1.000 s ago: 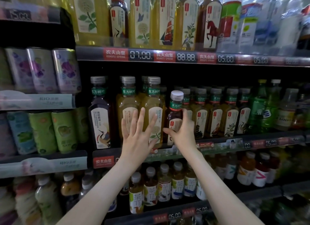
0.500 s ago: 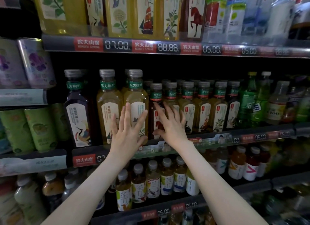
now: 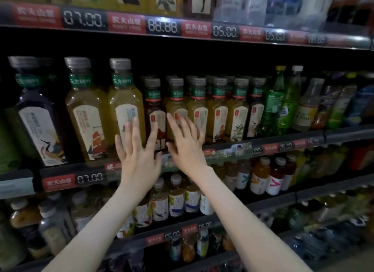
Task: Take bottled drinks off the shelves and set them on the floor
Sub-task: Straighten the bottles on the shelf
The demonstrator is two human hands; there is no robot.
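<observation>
Middle shelf (image 3: 344,135), front row:
- Three large bottles (image 3: 87,117): one dark, two yellow.
- Six small bottles (image 3: 219,113).
- Neck bands read 东方树叶.
- Rail tags (image 3: 90,178) read 农夫山泉, 07.00 and 05.00.

Left hand (image 3: 139,156) and right hand (image 3: 186,144) are raised before this shelf's bottles, fingers spread. Contact cannot be told.

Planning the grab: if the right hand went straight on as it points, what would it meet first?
Probably the small yellow drink bottle, whose label the open right hand overlaps; depth is unclear.
</observation>
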